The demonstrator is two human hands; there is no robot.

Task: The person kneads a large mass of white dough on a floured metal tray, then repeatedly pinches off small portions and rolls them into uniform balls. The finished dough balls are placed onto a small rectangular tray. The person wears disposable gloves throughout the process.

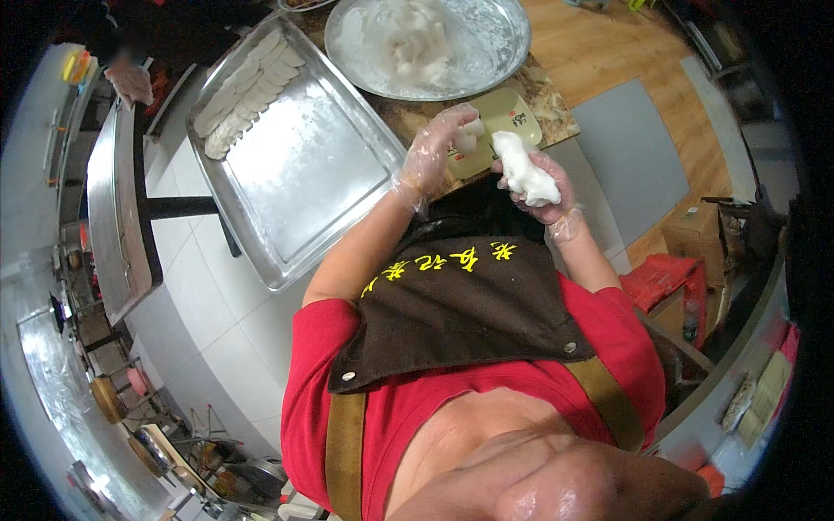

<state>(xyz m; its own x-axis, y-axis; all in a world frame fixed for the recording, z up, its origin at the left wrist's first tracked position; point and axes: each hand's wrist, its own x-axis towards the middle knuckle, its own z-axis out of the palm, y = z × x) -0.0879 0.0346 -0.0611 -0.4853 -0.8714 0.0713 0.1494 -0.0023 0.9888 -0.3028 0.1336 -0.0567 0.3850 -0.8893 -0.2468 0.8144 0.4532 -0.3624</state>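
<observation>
My left hand [435,151], in a clear plastic glove, holds a small white piece [468,135], apparently dough, above a pale green tray [505,107]. A larger, elongated lump of white dough [524,170] lies in my gloved right hand [554,189], with the fingers curled around its underside. The green tray sits at the near edge of a marble-patterned tabletop [554,107] and bears small printed marks. Left of my hands is a rectangular metal tray [306,169]; flat, overlapping white dough pieces [251,91] line its far left part.
Beyond the green tray stands a wide round metal basin [498,39] with a white dough mass [417,45] and white powder. A metal-topped table [120,208] is farther left. At right are a red stool [664,283], a cardboard box [694,238] and a grey floor mat [629,156].
</observation>
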